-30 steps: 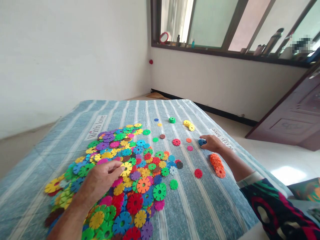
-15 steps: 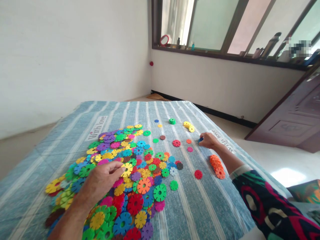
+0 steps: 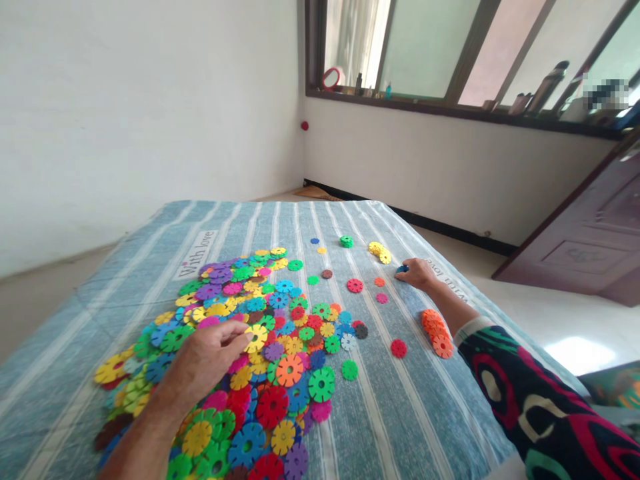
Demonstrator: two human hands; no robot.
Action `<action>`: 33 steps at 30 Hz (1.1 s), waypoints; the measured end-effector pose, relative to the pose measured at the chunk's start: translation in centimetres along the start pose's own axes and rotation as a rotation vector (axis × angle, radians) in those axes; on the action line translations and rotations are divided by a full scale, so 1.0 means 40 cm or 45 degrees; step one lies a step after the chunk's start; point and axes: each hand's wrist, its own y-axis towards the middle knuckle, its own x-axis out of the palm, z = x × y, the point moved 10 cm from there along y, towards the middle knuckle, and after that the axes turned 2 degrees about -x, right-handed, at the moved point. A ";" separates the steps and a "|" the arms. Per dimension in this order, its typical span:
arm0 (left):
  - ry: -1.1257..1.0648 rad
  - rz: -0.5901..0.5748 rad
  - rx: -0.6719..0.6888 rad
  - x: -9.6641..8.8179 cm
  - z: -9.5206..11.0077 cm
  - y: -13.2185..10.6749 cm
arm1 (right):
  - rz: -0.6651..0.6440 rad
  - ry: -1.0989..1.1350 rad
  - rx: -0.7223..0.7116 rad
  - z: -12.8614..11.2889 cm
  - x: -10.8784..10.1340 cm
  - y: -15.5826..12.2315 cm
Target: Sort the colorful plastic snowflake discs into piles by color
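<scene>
My left hand (image 3: 213, 357) pinches a yellow notched disc (image 3: 257, 339) between thumb and fingers, just over the big pile of mixed-colour discs (image 3: 273, 407). Out to the right, my right hand (image 3: 419, 273) is closed on a blue notched disc (image 3: 402, 269) at the cloth; the fingers partly cover it. Beyond that hand lies a small group of yellow discs (image 3: 380, 252), and a green stack (image 3: 346, 241) sits farther left. Nearer to me, below my right forearm, is an overlapping row of orange discs (image 3: 437, 333).
Single discs, such as a red one (image 3: 399, 348) and a pink one (image 3: 381, 298), lie scattered between the pile and my right hand. A striped blue cloth (image 3: 370, 413) covers the table. Walls, a window sill (image 3: 425, 105) with bottles and a purple door (image 3: 575, 227) stand beyond.
My right hand has shifted slightly away from me with the blue disc, at the same spot on the cloth's right side. My left hand keeps its pinch on the yellow disc.
</scene>
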 end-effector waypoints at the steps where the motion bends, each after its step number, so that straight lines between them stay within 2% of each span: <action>1: 0.000 0.004 -0.004 -0.001 0.000 0.000 | -0.004 0.000 -0.013 -0.001 0.001 0.000; 11: -0.067 0.003 -0.096 0.001 -0.019 0.001 | 0.019 0.017 -0.097 0.000 0.015 -0.005; 20: -0.024 0.027 -0.001 -0.006 0.003 -0.001 | 0.111 0.105 -0.143 0.026 -0.001 -0.025; 26: -0.085 0.046 0.013 -0.008 0.031 -0.021 | 0.191 0.143 -0.098 0.041 -0.035 -0.073; 29: -0.086 0.035 0.031 -0.004 0.046 -0.027 | 0.229 0.191 -0.155 -0.001 -0.060 -0.138; 31: -0.087 0.023 0.037 -0.001 0.048 -0.028 | 0.272 0.342 -0.315 -0.074 -0.085 -0.210; 33: -0.090 0.016 0.034 0.001 0.045 -0.028 | 0.189 0.508 -0.514 -0.173 -0.089 -0.293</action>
